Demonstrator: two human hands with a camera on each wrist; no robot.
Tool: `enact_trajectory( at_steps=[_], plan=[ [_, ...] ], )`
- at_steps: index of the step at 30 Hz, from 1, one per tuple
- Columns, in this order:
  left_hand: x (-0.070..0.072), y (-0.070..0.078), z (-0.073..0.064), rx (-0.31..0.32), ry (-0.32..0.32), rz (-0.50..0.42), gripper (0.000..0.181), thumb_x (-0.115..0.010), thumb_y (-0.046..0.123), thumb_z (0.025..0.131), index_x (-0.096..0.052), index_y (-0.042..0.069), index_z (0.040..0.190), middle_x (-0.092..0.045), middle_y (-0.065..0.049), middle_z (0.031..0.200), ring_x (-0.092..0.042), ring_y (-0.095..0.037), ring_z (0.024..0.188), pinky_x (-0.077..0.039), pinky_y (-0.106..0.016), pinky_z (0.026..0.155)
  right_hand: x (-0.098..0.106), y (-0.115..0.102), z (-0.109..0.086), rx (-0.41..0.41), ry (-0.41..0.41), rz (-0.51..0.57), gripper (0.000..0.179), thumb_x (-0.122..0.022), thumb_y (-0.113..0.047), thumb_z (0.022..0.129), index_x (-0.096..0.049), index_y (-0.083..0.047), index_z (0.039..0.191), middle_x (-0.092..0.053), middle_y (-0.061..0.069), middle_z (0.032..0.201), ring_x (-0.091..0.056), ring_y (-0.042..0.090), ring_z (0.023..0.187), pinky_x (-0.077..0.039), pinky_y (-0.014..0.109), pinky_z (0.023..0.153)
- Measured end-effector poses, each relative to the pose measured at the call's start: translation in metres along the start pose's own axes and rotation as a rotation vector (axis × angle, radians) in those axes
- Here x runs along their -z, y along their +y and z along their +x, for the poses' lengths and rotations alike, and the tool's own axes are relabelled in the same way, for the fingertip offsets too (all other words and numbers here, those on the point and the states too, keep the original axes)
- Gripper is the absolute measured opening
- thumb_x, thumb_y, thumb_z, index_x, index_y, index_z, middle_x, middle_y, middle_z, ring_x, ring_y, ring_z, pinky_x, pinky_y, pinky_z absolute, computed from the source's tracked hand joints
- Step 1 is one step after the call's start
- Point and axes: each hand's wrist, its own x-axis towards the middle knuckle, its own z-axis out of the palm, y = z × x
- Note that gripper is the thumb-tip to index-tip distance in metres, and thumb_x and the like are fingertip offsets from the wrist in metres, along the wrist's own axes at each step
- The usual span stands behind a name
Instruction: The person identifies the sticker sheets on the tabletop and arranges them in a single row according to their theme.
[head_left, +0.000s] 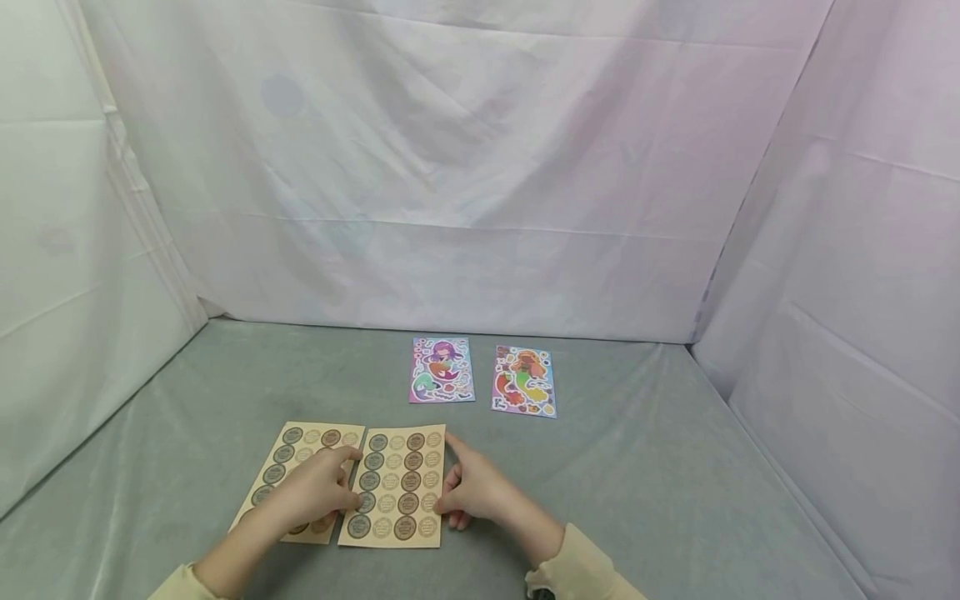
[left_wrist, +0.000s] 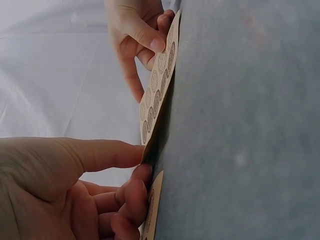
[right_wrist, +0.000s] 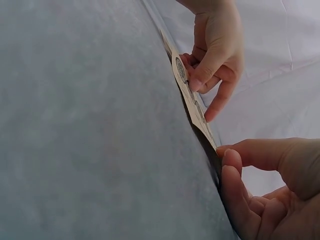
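Observation:
A tan sheet of round stickers lies between the hands, with columns of dark, pale and brown circles. My left hand pinches its left edge, thumb on top and fingertips at the underside. On the opposite edge, my right hand grips the sheet between thumb and fingers, its index finger stretched along the side. Both wrist views show a shadowed gap under parts of the sheet. A second tan sticker sheet lies just to the left, partly covered by the left hand and forearm.
Farther back on the grey cloth-covered table lie two colourful mermaid sticker sheets, a purple-haired one and an orange-haired one. Pale fabric curtains stand at the back and both sides.

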Motion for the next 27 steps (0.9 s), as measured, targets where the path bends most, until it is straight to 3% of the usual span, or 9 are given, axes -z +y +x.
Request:
enact_trajectory(
  at_steps=[10, 27],
  plan=[
    [0.0008, 0.0014, -0.0009, 0.005, -0.004, -0.016, 0.061, -0.075, 0.000, 0.071, -0.052, -0.007, 0.127, -0.051, -0.005, 0.048, -0.038, -0.009, 0.033, -0.025, -0.021, 0.036, -0.0015, -0.0004, 0.0004, 0.000, 0.026, -0.059, 0.101, -0.076, 0.010, 0.069, -0.017, 0.000, 0.151, -0.061, 0.008, 0.060, -0.050, 0.013, 0.038, -0.045, 0.027, 0.034],
    [0.0015, -0.0001, -0.0016, -0.012, -0.025, -0.028, 0.064, -0.074, -0.001, 0.072, -0.051, -0.002, 0.132, -0.052, -0.006, 0.048, -0.039, -0.010, 0.032, -0.025, -0.022, 0.036, -0.0032, -0.0017, -0.0018, -0.005, 0.035, -0.070, 0.103, -0.076, 0.012, 0.069, -0.017, -0.004, 0.152, -0.061, 0.009, 0.062, -0.052, 0.015, 0.039, -0.046, 0.029, 0.035]
  ],
)
